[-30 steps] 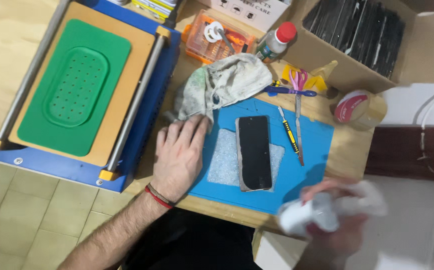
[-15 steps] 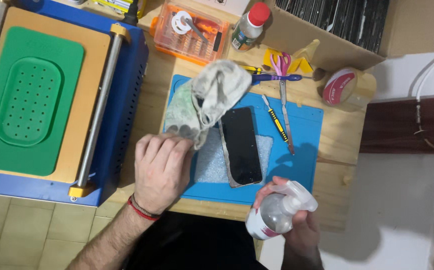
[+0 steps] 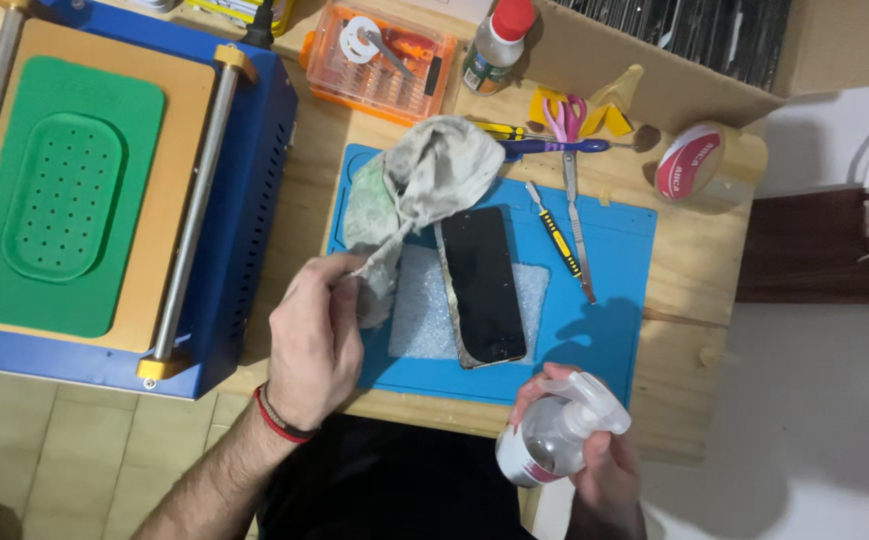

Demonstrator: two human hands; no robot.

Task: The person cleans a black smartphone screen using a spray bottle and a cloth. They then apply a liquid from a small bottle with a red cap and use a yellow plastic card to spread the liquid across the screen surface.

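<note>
Since half a second ago the left hand (image 3: 317,340) has closed its fingers on one end of the crumpled grey-green cloth rag (image 3: 420,190) and drawn it down toward the table edge, where before it lay flat beside it. The rag trails from the pinch up across the top left of the blue silicone work mat (image 3: 610,250). The right hand (image 3: 595,455) grips a small clear plastic spray bottle with a white trigger head (image 3: 555,435) just off the near edge of the wooden table (image 3: 695,350); its nozzle seems to face the mat, though blur leaves that unsure. The black flat smartphone (image 3: 482,285) lies face-up on a white foam pad (image 3: 425,315) on the mat, between the hands.
</note>
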